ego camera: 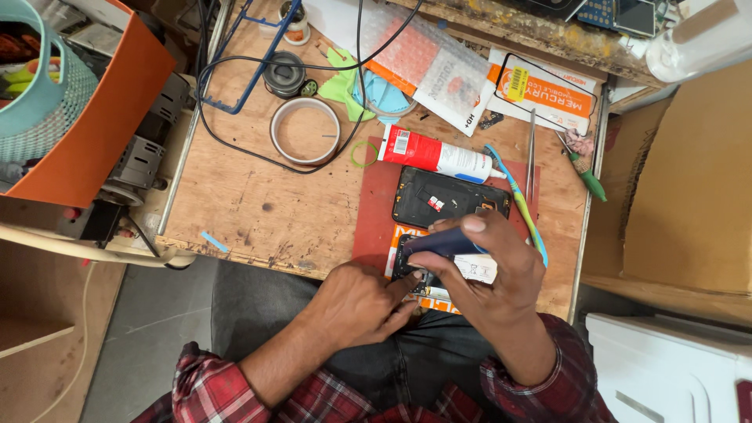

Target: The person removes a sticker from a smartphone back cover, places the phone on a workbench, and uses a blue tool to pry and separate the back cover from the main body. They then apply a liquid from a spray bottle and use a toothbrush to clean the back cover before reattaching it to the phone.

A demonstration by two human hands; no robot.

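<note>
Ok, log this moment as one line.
left hand: fingertip on opened phone | right hand: holds dark blue tool | phone back cover: on red mat

Scuffed wooden bench [258, 207], matt red mat [376, 211] — glossy plastic tube [435, 153], metal tweezers [531, 157]

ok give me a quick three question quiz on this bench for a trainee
1. True or false: the right hand holds a dark blue part over the opened phone.
2. What lies just beyond the black back cover: (a) a red and white tube, (b) a hammer, (c) a mug?
3. What colour is the mat under the phone?

Key: 1 true; 2 a, the tube; 3 red. The left hand touches the phone's near edge.
</note>
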